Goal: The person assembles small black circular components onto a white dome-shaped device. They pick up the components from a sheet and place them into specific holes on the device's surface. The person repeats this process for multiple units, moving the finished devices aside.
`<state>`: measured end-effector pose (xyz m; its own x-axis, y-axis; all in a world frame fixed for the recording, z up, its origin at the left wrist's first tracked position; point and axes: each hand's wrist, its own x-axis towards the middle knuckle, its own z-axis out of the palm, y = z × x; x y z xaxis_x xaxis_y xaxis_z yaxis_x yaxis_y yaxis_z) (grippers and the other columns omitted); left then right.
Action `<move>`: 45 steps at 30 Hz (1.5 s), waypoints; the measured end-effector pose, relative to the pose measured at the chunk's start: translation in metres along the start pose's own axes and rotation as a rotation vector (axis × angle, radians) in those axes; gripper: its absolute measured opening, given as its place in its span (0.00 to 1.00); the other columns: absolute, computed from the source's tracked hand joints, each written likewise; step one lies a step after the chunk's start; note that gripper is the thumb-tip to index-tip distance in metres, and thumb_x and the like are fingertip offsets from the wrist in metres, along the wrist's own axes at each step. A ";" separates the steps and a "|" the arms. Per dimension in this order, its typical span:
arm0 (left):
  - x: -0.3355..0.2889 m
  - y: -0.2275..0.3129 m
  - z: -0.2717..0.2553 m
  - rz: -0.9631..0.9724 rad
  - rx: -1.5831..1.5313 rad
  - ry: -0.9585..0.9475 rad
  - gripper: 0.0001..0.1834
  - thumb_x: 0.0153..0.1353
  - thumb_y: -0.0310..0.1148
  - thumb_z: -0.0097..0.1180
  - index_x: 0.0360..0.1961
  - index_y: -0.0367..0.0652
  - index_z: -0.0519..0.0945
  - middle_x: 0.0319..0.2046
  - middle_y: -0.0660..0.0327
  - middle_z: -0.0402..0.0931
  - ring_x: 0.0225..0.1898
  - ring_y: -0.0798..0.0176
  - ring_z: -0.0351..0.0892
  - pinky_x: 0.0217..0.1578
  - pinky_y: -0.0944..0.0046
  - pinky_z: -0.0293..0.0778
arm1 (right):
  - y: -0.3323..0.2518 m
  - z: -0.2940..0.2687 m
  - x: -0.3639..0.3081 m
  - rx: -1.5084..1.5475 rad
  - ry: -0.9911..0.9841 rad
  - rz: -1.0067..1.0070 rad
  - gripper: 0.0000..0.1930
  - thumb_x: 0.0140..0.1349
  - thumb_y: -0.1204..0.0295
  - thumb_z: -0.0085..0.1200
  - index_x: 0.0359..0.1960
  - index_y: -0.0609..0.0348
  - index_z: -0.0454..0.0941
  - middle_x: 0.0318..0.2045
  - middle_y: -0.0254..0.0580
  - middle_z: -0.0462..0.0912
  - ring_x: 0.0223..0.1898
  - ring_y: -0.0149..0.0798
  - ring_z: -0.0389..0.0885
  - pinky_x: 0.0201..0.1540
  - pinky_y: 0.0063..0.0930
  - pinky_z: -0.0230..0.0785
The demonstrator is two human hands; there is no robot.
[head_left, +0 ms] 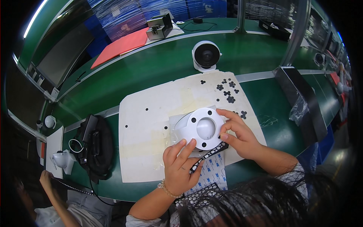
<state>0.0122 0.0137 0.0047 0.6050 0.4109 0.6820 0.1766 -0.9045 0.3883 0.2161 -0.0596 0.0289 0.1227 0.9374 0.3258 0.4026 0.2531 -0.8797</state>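
A white camera housing [185, 128] with a large round opening lies tilted on clear film on the white board [143, 151]. Small round black pads [193, 120] sit on its ring face, one partly covered by my right thumb. My left hand [179, 166] rests two fingertips on the housing's lower left edge. Between its fingers and thumb runs a black perforated strip [208, 154]. At the ring's right side, my right hand [242, 136] grips the rim, with index finger on top and thumb near the lower right pad.
A white camera [206, 56] with a black front stands behind the board. Loose black pads [227, 93] lie in clusters at the board's far right. To the left are a black bag-like bundle [100, 147] and another person's hand [46, 178]. A dark metal channel [300, 102] stands on the right.
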 end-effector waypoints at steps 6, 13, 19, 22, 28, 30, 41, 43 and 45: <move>0.000 0.000 0.001 0.001 0.001 0.009 0.06 0.41 0.29 0.60 0.22 0.44 0.76 0.52 0.58 0.68 0.55 0.55 0.61 0.48 0.55 0.57 | 0.006 -0.001 0.002 -0.212 0.040 -0.181 0.05 0.55 0.70 0.51 0.30 0.56 0.73 0.56 0.48 0.62 0.59 0.50 0.55 0.59 0.41 0.46; -0.001 -0.001 0.000 -0.002 0.025 0.001 0.06 0.41 0.29 0.60 0.22 0.44 0.76 0.52 0.58 0.68 0.55 0.55 0.61 0.48 0.55 0.57 | 0.023 -0.016 0.006 -0.615 0.039 -0.620 0.08 0.51 0.69 0.55 0.33 0.53 0.75 0.51 0.44 0.68 0.54 0.48 0.62 0.51 0.39 0.53; -0.001 -0.001 0.000 0.003 -0.003 0.001 0.06 0.41 0.29 0.60 0.23 0.44 0.76 0.53 0.57 0.68 0.55 0.55 0.61 0.48 0.55 0.57 | 0.022 0.005 0.001 0.196 0.145 0.067 0.12 0.56 0.69 0.51 0.40 0.61 0.70 0.38 0.39 0.74 0.44 0.32 0.70 0.45 0.28 0.61; -0.002 -0.001 0.000 -0.006 -0.031 0.005 0.07 0.40 0.29 0.61 0.23 0.44 0.76 0.53 0.57 0.67 0.55 0.54 0.60 0.48 0.55 0.56 | 0.024 0.011 0.002 0.610 -0.035 0.350 0.11 0.59 0.71 0.48 0.41 0.64 0.68 0.34 0.36 0.75 0.37 0.25 0.72 0.41 0.21 0.64; -0.002 0.000 -0.001 -0.009 -0.063 -0.011 0.08 0.40 0.29 0.61 0.24 0.44 0.76 0.54 0.55 0.66 0.55 0.50 0.60 0.48 0.54 0.56 | 0.020 0.016 0.004 0.599 0.011 0.320 0.10 0.59 0.73 0.48 0.41 0.65 0.68 0.33 0.35 0.75 0.34 0.23 0.72 0.38 0.18 0.66; -0.002 -0.001 -0.001 0.003 -0.064 -0.011 0.08 0.40 0.29 0.61 0.25 0.44 0.76 0.54 0.54 0.65 0.55 0.50 0.59 0.48 0.54 0.56 | 0.014 0.015 0.007 0.616 -0.002 0.345 0.10 0.59 0.73 0.49 0.40 0.65 0.68 0.32 0.35 0.76 0.34 0.23 0.72 0.38 0.18 0.66; 0.001 -0.003 -0.012 0.049 -0.197 -0.094 0.10 0.40 0.29 0.60 0.26 0.42 0.75 0.55 0.50 0.63 0.55 0.48 0.61 0.47 0.52 0.60 | 0.018 -0.019 0.096 0.367 0.149 0.283 0.11 0.56 0.67 0.50 0.34 0.63 0.73 0.28 0.34 0.77 0.28 0.28 0.72 0.34 0.24 0.64; 0.003 -0.002 -0.011 0.056 -0.236 -0.102 0.10 0.40 0.27 0.60 0.27 0.41 0.74 0.53 0.51 0.65 0.53 0.49 0.64 0.46 0.54 0.62 | 0.027 -0.022 0.128 0.092 0.230 0.202 0.10 0.54 0.67 0.50 0.34 0.61 0.74 0.27 0.35 0.77 0.28 0.32 0.72 0.35 0.25 0.64; 0.001 -0.006 -0.007 0.065 -0.287 -0.129 0.10 0.40 0.26 0.59 0.27 0.40 0.74 0.52 0.52 0.66 0.52 0.50 0.65 0.46 0.55 0.63 | 0.063 -0.018 0.158 -0.351 0.299 0.074 0.09 0.53 0.71 0.49 0.35 0.59 0.75 0.27 0.37 0.76 0.29 0.37 0.72 0.36 0.27 0.65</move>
<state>0.0063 0.0208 0.0078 0.7045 0.3189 0.6340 -0.0807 -0.8515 0.5181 0.2769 0.1003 0.0314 0.3983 0.8268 0.3973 0.6591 0.0433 -0.7508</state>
